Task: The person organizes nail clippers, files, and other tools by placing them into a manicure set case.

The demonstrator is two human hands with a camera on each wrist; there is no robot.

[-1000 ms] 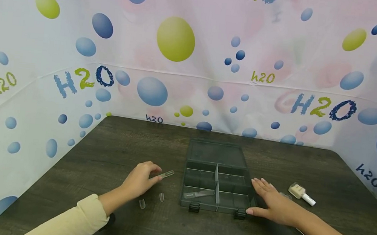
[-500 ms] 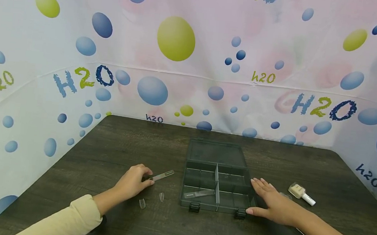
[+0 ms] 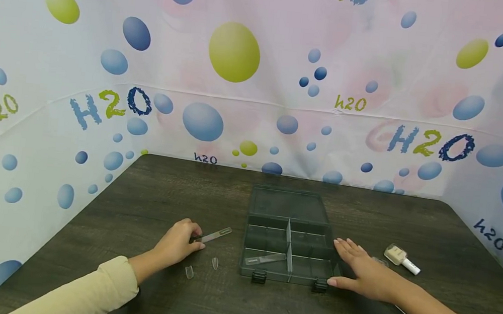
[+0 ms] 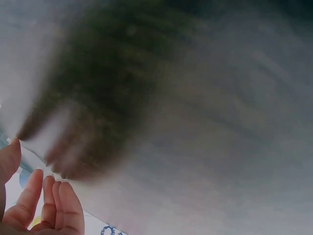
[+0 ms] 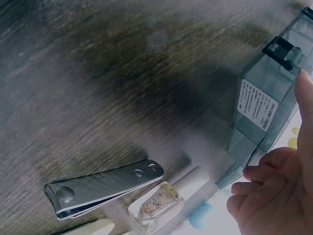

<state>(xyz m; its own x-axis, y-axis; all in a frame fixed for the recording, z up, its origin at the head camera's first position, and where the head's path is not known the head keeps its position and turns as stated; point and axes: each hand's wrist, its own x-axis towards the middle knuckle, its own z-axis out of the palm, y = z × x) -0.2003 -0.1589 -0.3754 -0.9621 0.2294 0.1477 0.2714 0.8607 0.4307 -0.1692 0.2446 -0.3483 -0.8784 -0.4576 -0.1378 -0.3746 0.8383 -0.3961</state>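
My left hand [image 3: 177, 245] hovers low over the table beside a narrow translucent strip [image 3: 216, 235]. In the left wrist view, its thumb and bent fingers [image 4: 68, 208] stand apart with nothing visible between them. Two clear nail tips [image 3: 189, 272] lie nearer the front, apart from that hand. My right hand [image 3: 365, 275], fingers spread, touches the right side of a dark translucent organizer box [image 3: 287, 278]. The box stands with its lid [image 3: 290, 204] laid back. A similar strip [image 3: 265, 259] rests in its front left compartment; no other item shows inside.
Right of the box lies a cream nail polish bottle [image 3: 395, 254] with a white cap. The right wrist view shows nail clippers [image 5: 105, 186] and a glittery polish bottle [image 5: 156, 205] near the right hand. A patterned curtain [image 3: 259, 77] borders the table.
My left hand has drawn back to the left, away from the translucent strip, which stays where it lay. The right hand keeps its place at the box.
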